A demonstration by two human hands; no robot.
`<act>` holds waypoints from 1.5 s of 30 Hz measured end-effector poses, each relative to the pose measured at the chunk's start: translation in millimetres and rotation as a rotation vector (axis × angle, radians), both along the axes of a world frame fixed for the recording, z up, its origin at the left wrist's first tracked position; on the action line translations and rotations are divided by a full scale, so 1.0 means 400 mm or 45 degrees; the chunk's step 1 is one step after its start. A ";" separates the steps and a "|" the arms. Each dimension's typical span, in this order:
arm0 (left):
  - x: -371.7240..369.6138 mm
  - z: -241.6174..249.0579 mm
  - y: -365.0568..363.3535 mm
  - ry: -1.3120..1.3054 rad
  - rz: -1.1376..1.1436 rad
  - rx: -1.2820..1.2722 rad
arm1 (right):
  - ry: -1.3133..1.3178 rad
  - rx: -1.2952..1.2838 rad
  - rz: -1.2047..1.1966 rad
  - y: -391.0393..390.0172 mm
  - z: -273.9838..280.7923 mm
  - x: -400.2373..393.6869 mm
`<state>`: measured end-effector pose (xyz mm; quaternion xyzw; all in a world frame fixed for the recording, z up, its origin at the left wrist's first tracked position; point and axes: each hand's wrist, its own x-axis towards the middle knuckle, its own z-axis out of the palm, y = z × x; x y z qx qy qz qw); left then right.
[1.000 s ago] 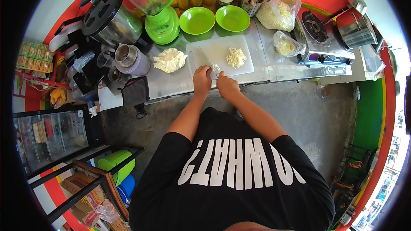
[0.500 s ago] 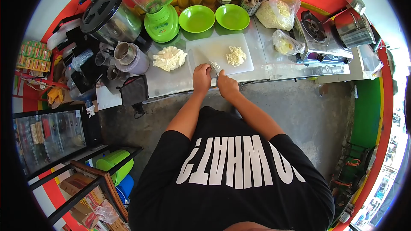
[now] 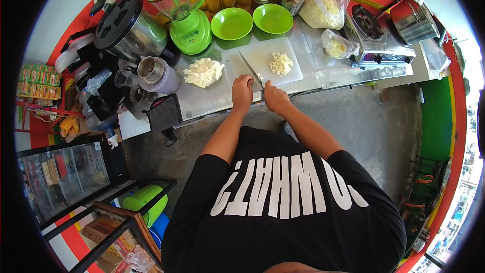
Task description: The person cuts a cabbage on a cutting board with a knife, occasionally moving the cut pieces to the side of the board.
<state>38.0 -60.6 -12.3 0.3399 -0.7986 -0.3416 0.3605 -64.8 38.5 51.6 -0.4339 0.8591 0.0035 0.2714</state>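
Note:
My right hand [image 3: 276, 97] grips a knife [image 3: 249, 64] by its handle, the long blade pointing up and left over the white cutting board [image 3: 297, 71]. Beside the blade my left hand [image 3: 243, 93] rests at the board's near edge, its fingers curled. What those fingers hold, if anything, is hidden. A few small white cut pieces [image 3: 259, 77] lie against the blade. A heap of finely cut white pieces [image 3: 281, 64] sits on the board's right half. Left of the board lies a crumpled cream-coloured bundle [image 3: 203, 73].
Two green bowls [image 3: 232, 24] stand behind the board, beside a green blender [image 3: 191, 33]. A bag of shredded pale food [image 3: 325, 11] and a smaller bag [image 3: 339, 44] lie to the right, near a gas stove [image 3: 376, 56] and a pot [image 3: 414, 20]. A metal-topped cup [image 3: 157, 76] stands left.
The knife blade has swung into plain view, angled up and left across the board. My right hand has turned slightly; my left hand stays close beside it. The whole view has shifted slightly.

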 end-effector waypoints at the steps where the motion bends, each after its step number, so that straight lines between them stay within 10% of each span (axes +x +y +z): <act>1: 0.003 0.002 -0.002 -0.016 -0.035 0.001 | 0.013 -0.009 0.063 -0.006 0.002 -0.014; 45: -0.010 0.017 0.003 -0.224 0.089 0.059 | 0.030 0.031 0.161 0.002 0.036 0.033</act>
